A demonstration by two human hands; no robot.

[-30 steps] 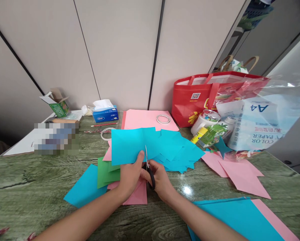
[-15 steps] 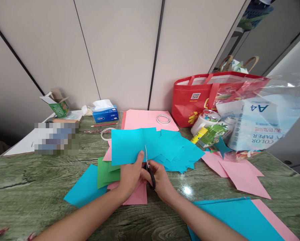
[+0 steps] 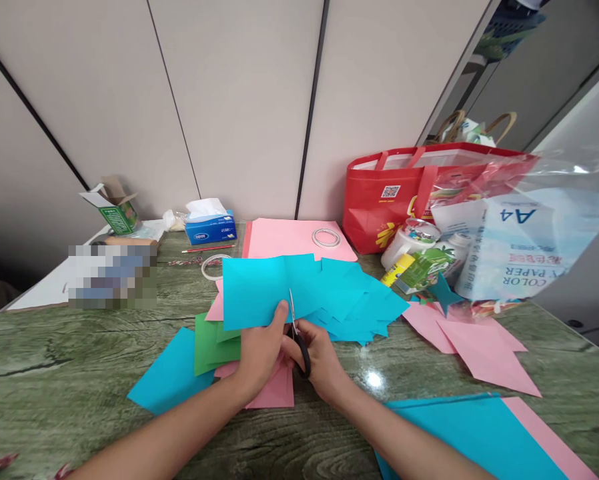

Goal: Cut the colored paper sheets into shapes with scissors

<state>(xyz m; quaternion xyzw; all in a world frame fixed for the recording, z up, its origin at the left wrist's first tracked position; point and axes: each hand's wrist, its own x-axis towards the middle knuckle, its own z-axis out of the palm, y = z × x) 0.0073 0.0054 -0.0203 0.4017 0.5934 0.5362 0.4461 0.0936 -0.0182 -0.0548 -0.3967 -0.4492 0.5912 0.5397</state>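
My left hand (image 3: 263,347) pinches the lower edge of a blue sheet of paper (image 3: 254,290), thumb on top. The sheet has a crease down its middle. In my right hand (image 3: 319,353) is a pair of scissors (image 3: 304,353) with black handles, its blades at the sheet's lower edge along the crease. Behind and right of the sheet lies a heap of blue paper pieces (image 3: 364,300). Green paper (image 3: 209,347) and pink paper (image 3: 274,390) lie beneath and left of my hands, along with another blue sheet (image 3: 172,370).
A blue tissue box (image 3: 211,229), a red pencil (image 3: 208,249) and tape rolls (image 3: 326,237) are at the back. On the right stand a red bag (image 3: 379,193), a glue stick (image 3: 398,269) and a clear paper package (image 3: 519,247). Blue sheets (image 3: 459,433) lie front right.
The right part of the blue sheet has shifted very slightly right beside the scissor blades. Both hands keep nearly the same place and grip.
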